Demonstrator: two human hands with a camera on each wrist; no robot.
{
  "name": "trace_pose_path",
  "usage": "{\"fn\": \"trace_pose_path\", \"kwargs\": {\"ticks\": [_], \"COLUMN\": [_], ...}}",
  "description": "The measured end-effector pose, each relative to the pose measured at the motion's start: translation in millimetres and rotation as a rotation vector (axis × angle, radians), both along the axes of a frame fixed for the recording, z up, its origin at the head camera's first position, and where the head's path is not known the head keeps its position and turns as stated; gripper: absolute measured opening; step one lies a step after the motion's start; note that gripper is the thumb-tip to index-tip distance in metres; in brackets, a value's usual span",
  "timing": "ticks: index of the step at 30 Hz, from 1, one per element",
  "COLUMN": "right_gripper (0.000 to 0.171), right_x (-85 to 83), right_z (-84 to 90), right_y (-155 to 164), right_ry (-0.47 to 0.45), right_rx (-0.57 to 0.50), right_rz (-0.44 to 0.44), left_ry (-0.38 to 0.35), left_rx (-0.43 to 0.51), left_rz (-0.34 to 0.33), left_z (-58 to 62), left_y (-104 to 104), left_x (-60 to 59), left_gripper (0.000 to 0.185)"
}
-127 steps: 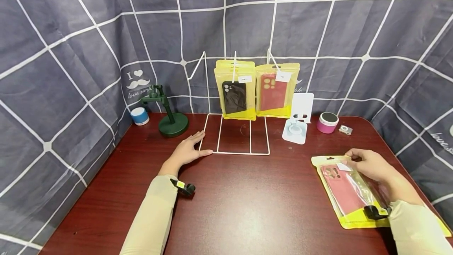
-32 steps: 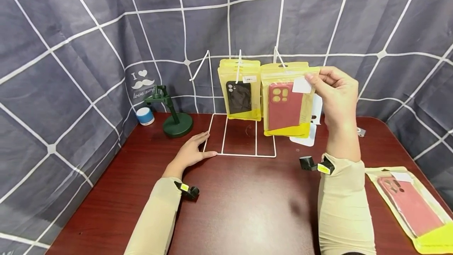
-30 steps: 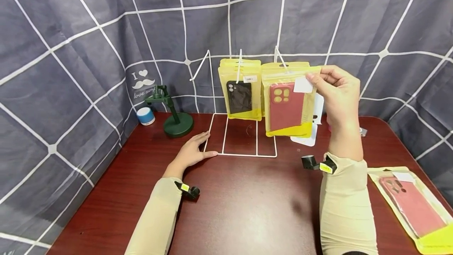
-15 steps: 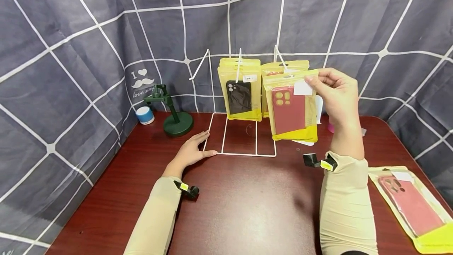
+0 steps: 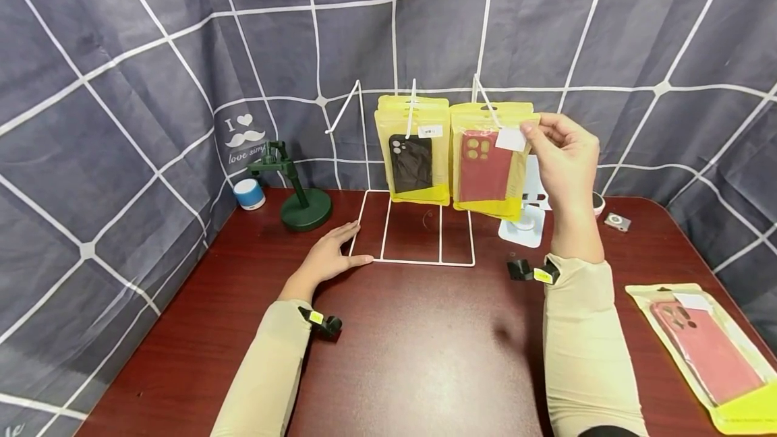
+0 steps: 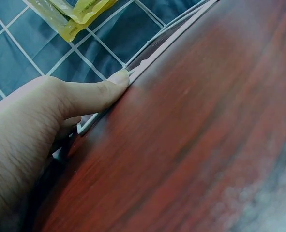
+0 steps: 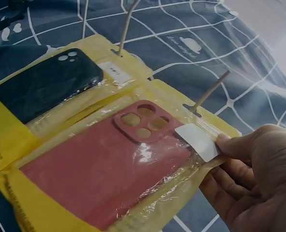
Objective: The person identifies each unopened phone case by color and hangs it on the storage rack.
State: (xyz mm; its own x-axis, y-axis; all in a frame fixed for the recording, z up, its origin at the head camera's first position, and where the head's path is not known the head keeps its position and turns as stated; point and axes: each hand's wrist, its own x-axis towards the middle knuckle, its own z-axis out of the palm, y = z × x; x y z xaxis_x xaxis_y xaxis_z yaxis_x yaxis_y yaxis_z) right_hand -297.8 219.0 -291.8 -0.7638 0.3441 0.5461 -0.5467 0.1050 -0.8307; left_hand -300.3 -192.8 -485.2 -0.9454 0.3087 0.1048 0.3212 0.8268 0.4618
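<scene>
My right hand (image 5: 567,154) pinches the upper right corner of a yellow bag holding a red phone case (image 5: 485,170), level with the right hook (image 5: 485,100) of a white wire rack (image 5: 425,262). In the right wrist view that hook passes through the bag's hang hole, and its tip sticks out in front. Behind it, mostly hidden, hangs another yellow bag. Bagged black phone cases (image 5: 411,164) hang from the middle hook. My left hand (image 5: 328,255) rests at the rack's front left corner, thumb (image 6: 97,94) along the front wire, fingers extended by the side wire.
Another bagged red phone case (image 5: 707,349) lies on the table at the right. Behind my right hand are a white folding stand (image 5: 523,229), a partly hidden round speaker (image 5: 597,204) and a small silver device (image 5: 618,222). A green stand (image 5: 303,209) and a blue speaker (image 5: 249,194) are at the left.
My right hand has lifted the bagged red phone case from the right of the table to the rack. Since half a second ago it moved back, and the hook's tip now shows in front. Left hand still.
</scene>
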Motion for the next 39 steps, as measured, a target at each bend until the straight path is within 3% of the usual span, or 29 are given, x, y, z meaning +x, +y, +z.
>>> {"fn": "trace_pose_path", "kwargs": {"ticks": [15, 23, 31, 39], "right_gripper": [0.019, 0.020, 0.021, 0.019], "right_x": [-10.5, -12.1, -18.0, -19.1], "right_z": [-6.6, -6.2, -8.8, -9.4], "right_y": [-7.5, -10.7, -13.1, -15.3], "right_ry": [-0.039, -0.039, -0.008, -0.009], "right_rx": [0.028, 0.061, 0.163, 0.150], "right_rz": [-0.124, -0.115, -0.254, -0.277], "left_ry": [0.001, -0.011, -0.003, 0.000], "left_rx": [-0.003, -0.012, -0.016, -0.015], "left_rz": [-0.005, 0.001, -0.003, -0.008], "left_z": [1.3, 2.0, 0.2, -1.6], "left_y": [1.4, 1.1, -0.7, -1.2], "left_x": [0.0, 0.1, 0.3, -0.9], "left_gripper": [0.096, 0.096, 0.097, 0.097]}}
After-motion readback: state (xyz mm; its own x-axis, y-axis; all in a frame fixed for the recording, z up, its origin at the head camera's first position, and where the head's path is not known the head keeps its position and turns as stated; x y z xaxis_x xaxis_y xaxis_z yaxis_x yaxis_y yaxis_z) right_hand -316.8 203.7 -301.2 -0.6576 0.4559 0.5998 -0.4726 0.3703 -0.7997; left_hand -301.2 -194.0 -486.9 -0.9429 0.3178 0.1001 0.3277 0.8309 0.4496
